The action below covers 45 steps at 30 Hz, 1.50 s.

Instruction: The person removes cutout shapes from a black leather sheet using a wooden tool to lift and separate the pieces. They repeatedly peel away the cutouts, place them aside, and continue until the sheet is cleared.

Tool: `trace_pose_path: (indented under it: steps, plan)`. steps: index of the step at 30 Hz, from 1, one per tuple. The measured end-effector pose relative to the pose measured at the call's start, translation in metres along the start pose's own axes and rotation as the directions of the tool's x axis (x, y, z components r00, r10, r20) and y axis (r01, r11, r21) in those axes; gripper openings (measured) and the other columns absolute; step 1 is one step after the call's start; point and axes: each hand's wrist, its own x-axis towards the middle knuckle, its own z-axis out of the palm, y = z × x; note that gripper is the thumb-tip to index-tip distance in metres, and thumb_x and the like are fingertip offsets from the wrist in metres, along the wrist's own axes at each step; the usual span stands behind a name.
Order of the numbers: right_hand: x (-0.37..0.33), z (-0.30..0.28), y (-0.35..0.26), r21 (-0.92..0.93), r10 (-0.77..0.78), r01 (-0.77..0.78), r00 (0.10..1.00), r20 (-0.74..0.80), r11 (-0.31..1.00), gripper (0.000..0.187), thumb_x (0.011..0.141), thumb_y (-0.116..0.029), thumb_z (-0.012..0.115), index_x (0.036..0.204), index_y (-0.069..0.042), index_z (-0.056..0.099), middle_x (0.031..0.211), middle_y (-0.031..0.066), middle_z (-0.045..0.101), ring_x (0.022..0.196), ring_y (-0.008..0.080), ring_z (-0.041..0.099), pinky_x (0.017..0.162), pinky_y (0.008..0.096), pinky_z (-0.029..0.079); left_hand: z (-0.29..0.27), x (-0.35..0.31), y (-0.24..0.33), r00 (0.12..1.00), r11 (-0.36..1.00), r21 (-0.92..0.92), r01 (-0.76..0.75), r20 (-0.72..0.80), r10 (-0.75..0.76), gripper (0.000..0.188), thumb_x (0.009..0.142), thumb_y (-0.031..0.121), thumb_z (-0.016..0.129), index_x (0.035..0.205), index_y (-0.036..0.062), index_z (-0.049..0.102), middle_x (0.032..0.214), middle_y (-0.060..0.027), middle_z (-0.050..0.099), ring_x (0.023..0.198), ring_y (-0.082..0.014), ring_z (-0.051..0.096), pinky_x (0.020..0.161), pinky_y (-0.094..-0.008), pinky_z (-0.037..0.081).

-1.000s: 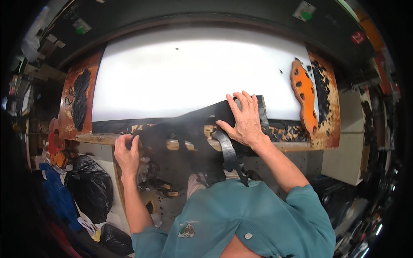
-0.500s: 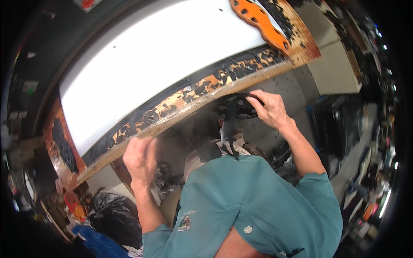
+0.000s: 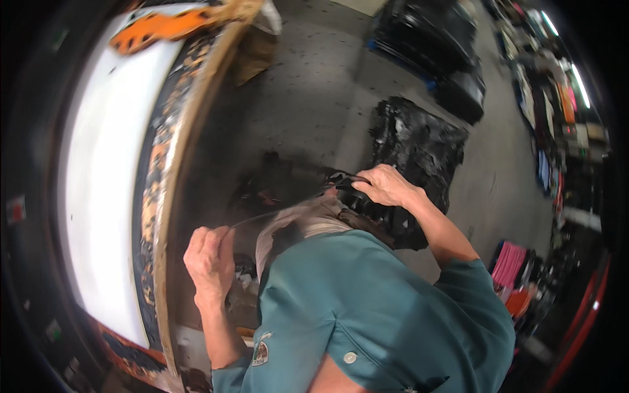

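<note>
A thin black sheet [image 3: 339, 178], blurred by motion and seen almost edge-on, stretches between my two hands in front of my lap. My right hand [image 3: 391, 185] pinches its gathered dark end between thumb and fingers. At the sheet's other end, my left hand [image 3: 211, 262] is closed, with a fine taut edge running from its fingertips. The middle of the sheet is too smeared to make out its full shape. Left of me stands the workbench [image 3: 187, 141] with a white board [image 3: 98, 177] on it. An orange wavy template with holes [image 3: 157, 29] lies across the board's far end.
The bench's wooden edge lies close to my left hand, with black scraps [image 3: 160, 124] along it. Shiny black sheets [image 3: 419, 147] lie on the grey floor [image 3: 295, 85] beyond my right hand. Farther off stands a black-wrapped stack [image 3: 426, 33]. Pink goods [image 3: 510, 263] sit at the right.
My body has turned to the right, so the bench now sits at the left and the floor opens ahead. The black piece, hanging from my right hand before, is now drawn between both hands.
</note>
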Motion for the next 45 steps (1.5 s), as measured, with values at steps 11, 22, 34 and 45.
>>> trace_pose_path:
  steps: [11,22,34,45]
  plan:
    - [-0.062,-0.145,0.181,0.099,0.121,-0.072,0.729,-0.674,0.992,0.030,0.101,-0.032,0.065,0.107,-0.006,0.079,0.087,0.0220,0.073,0.082,0.0418,0.072,0.073,0.0488,0.057,0.120,0.253,0.161,0.919,0.916,-0.069,-0.394,-0.019,0.394,0.007,0.091,-0.001,0.076,0.092,-0.0029,0.069,0.084,-0.0165,0.066,0.075,-0.0354,0.068,0.070,-0.0403,0.054]
    - [-0.340,-0.307,0.236,-0.024,0.008,-0.429,0.073,-0.997,0.903,0.035,0.102,-0.042,0.069,0.113,-0.010,0.077,0.086,0.0169,0.071,0.074,0.0340,0.066,0.071,0.0418,0.053,0.080,0.331,0.443,0.497,0.499,-0.098,-0.861,-0.373,0.784,0.007,0.097,0.003,0.077,0.101,-0.0025,0.073,0.084,0.0000,0.063,0.080,-0.0069,0.057,0.075,-0.0219,0.046]
    - [-0.467,-0.128,0.311,0.246,0.290,-0.666,-0.047,-0.956,0.704,0.031,0.093,-0.001,0.070,0.122,-0.007,0.077,0.120,0.0127,0.079,0.110,0.0277,0.076,0.095,0.0365,0.060,0.271,0.258,0.495,0.339,0.135,-0.679,-0.722,-0.177,0.924,0.020,0.085,-0.003,0.084,0.098,0.0034,0.070,0.078,-0.0117,0.066,0.065,-0.0277,0.063,0.057,-0.0367,0.052]
    - [-0.418,-0.117,0.282,0.411,0.583,-0.567,0.156,-0.797,0.714,0.031,0.098,-0.037,0.074,0.109,-0.009,0.080,0.092,0.0126,0.078,0.079,0.0340,0.072,0.070,0.0430,0.057,0.264,0.288,0.463,0.459,0.383,-0.606,-0.697,0.033,0.888,0.014,0.085,-0.002,0.081,0.093,0.0033,0.071,0.073,-0.0100,0.059,0.062,-0.0272,0.056,0.057,-0.0389,0.043]
